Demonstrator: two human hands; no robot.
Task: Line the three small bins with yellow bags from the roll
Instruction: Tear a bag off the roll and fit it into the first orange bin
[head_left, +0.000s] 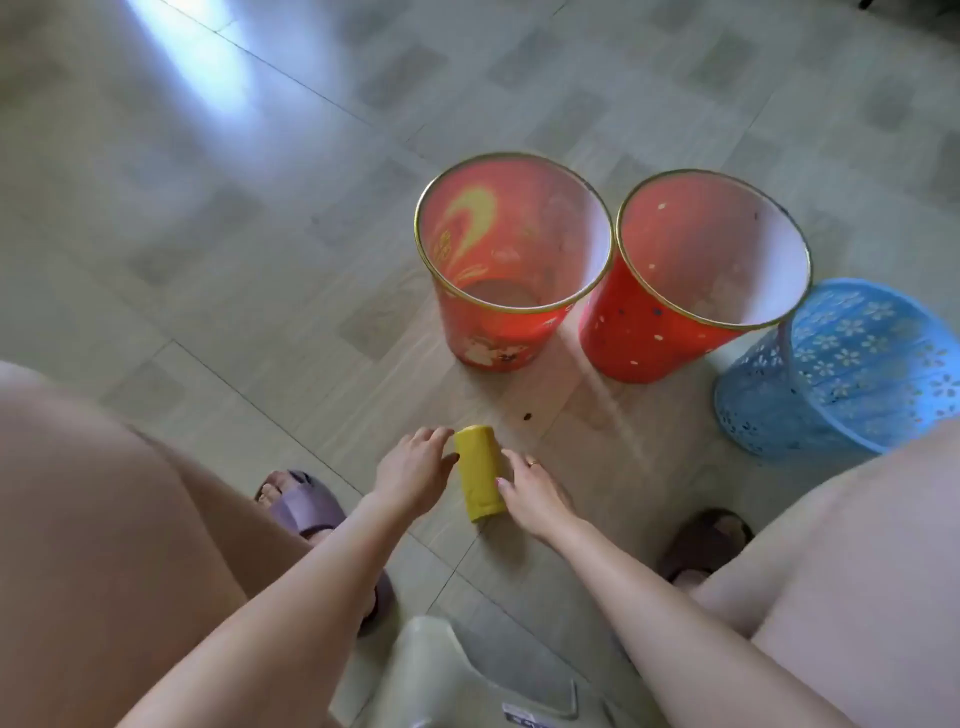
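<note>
A yellow roll of bags (479, 470) lies on the tiled floor between my feet. My left hand (415, 467) touches its left side with relaxed, slightly curled fingers. My right hand (530, 488) rests against its right side, fingers fairly straight, a ring on one finger. Neither hand clearly grips the roll. Beyond it stand three unlined bins in a row: a red bin with a yellow swirl (511, 306), a red bin with small dots (639, 332), and a blue perforated bin with flower holes (831, 374) at the right.
My knees fill the lower left and lower right. My feet wear a purple slipper (306, 506) and a dark slipper (701, 540). A pale plastic stool edge (441, 670) is under me. Tiled floor stretches beyond the bins.
</note>
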